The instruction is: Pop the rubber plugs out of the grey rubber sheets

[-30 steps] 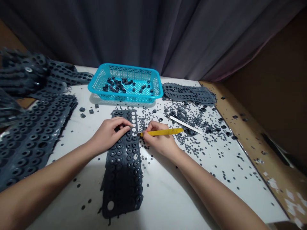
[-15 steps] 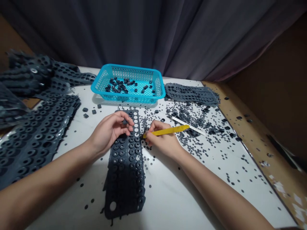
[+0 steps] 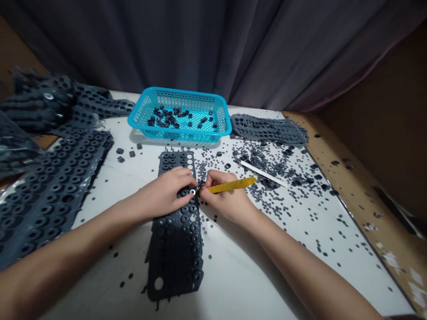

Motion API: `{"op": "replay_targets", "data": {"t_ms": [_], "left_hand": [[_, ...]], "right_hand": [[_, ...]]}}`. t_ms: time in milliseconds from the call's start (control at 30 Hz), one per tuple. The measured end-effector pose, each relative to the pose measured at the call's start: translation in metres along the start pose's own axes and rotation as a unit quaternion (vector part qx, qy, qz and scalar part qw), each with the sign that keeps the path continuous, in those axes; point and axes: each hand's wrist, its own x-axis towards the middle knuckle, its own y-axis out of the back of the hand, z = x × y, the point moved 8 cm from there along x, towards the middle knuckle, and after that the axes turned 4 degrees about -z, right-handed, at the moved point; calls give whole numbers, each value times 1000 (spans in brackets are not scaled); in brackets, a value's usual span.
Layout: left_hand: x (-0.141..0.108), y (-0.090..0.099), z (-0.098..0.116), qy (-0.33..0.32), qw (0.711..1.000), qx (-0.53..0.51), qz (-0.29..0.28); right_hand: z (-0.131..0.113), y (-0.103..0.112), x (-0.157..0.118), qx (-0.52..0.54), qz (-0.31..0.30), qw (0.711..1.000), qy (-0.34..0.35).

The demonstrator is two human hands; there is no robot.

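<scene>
A dark rubber sheet (image 3: pixel 173 266) with rows of moulded rings lies lengthwise before me, with round holes down its upper right edge. My left hand (image 3: pixel 173 189) rests across the sheet, fingers bent. Its thumb and fingertips close around a rubber ring (image 3: pixel 192 192) with a pale centre, at the right edge. In my right hand (image 3: pixel 225 198) is a slim yellow pen-like tool (image 3: pixel 233 185), pinched between thumb and fingers. The tool's dark tip points left at that ring; the exact contact is hidden by the fingertips.
A blue basket (image 3: pixel 180 135) holding several loose black rings stands at the back. Larger ringed sheets (image 3: pixel 50 195) lie left, and another strip (image 3: pixel 270 129) lies back right. Small black discs (image 3: pixel 267 164) are scattered on the right, beside a white stick (image 3: pixel 263 173).
My left hand has come down and right, from raised above the sheet to gripping at its right edge. The right hand's tool has tilted slightly, its tip staying by the edge.
</scene>
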Motion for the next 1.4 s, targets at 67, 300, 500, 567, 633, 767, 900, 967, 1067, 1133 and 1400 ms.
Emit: {"op": "replay_targets", "data": {"t_ms": [67,300,500,567,633,767,900,967,1067,1133,1400], "left_hand": [[2,-5,2,-18,998,42,-31],[1,-17,11,-32,982,173,-72],[-10,-22,12,-63,975,212,-26],[-12,-21,9,-66,980,185,-10],[-13,-18,6,-68,987,145,11],[-15,-10,-1,-60,995,55,59],[-15,-3,-8,-34,995,-9,96],[-14,-1,-12,-9,994,-39,103],[-15,3,-22,55,989,-83,106],[-18,8,-32,114,980,-112,121],[-15,11,-29,123,977,-155,78]], "right_hand": [[0,1,0,-4,2,1000,-1],[2,0,-1,34,-7,999,-13],[2,0,-1,2,-2,1000,-11],[2,0,-1,-1,-2,1000,-12],[3,0,-1,0,-3,1000,-12],[5,0,-1,12,-9,1000,-15],[6,-1,-1,22,-16,999,-24],[5,-1,-1,22,-17,999,-27],[5,-1,-1,25,-18,999,-30],[5,-1,-1,27,-19,999,-33],[5,0,-1,59,-26,997,-32]]}}
